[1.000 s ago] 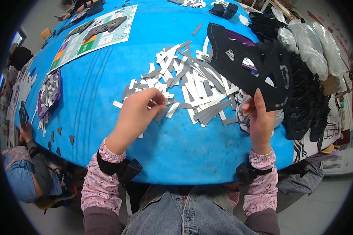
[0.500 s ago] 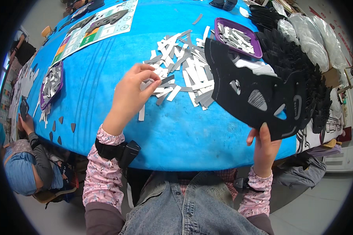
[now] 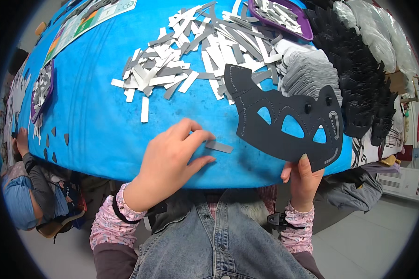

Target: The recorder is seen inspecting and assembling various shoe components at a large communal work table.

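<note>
One black, three-holed panel (image 3: pixel 278 104), pinched by right fingers (image 3: pixel 305 168); left fingers (image 3: pixel 200 137) parted.

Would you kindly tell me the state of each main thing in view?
Black panel: held, cut-outs open
Right hand: closed on the panel
Strip heap: loose, overlapping
Grey strip: separate from the heap
Left hand: thumb and fingers apart
Purple trays: holding strips
Grey pieces: stacked, fanned
Black pieces: piled

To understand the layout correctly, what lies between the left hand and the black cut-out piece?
The head view shows one grey strip between the left hand and the black cut-out piece, with blue table covering around it.
</note>
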### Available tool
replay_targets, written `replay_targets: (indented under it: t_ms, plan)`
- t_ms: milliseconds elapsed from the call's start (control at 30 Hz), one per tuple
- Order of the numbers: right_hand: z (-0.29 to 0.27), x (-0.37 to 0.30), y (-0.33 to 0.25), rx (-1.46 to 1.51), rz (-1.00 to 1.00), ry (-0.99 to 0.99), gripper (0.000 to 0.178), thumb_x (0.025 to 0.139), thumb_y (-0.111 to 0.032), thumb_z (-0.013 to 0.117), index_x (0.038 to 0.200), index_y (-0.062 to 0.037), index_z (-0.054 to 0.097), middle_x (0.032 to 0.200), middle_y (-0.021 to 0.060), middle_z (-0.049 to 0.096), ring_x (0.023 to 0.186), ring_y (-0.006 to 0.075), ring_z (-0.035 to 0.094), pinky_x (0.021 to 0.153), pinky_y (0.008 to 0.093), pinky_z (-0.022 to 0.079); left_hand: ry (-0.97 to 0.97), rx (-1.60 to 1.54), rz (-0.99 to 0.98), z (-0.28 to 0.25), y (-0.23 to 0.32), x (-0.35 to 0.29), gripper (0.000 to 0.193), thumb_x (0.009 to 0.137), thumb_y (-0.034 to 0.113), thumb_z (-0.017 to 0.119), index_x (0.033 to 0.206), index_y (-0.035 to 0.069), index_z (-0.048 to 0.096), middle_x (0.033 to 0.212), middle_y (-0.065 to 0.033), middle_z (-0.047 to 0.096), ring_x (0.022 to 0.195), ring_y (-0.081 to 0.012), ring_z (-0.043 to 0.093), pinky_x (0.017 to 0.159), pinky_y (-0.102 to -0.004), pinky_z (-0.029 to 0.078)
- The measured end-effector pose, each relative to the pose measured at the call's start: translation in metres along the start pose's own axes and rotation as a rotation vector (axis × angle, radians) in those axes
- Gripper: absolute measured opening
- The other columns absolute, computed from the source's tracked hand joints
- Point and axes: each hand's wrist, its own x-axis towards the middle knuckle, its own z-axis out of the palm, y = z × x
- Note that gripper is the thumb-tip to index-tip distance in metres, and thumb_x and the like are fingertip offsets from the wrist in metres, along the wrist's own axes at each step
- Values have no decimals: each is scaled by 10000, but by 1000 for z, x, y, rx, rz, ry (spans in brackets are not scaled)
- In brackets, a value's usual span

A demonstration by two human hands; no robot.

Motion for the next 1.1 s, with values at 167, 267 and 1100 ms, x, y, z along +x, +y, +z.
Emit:
replay_targets:
  t_ms: [167, 267, 1100]
  plan:
    - [-2, 0, 5, 28, 33, -4, 248, 924, -192, 490, 1051, 21, 493, 765, 104, 572, 470, 136, 508, 379, 222, 376, 65, 25, 15, 12, -6, -8, 211, 668, 84, 723, 850, 90, 617, 775, -18, 556, 577, -157, 544, 549, -280, 412]
    - [-1, 1, 5, 39, 54, 0, 252, 927, -197, 483, 1062, 16, 488, 763, 99, 570, 468, 130, 502, 378, 219, 371, 79, 42, 10, 14, -7, -13, 209, 662, 87, 728, 840, 90, 618, 776, -13, 557, 573, -142, 539, 544, -275, 397]
    - [0, 0, 5, 27, 60, 1, 252, 926, -186, 474, 1079, 14, 477, 780, 101, 568, 455, 138, 494, 370, 227, 375, 131, 63, 105, 22, -5, -17, 208, 675, 39, 631, 871, 110, 639, 834, -4, 581, 692, -178, 545, 589, -295, 415]
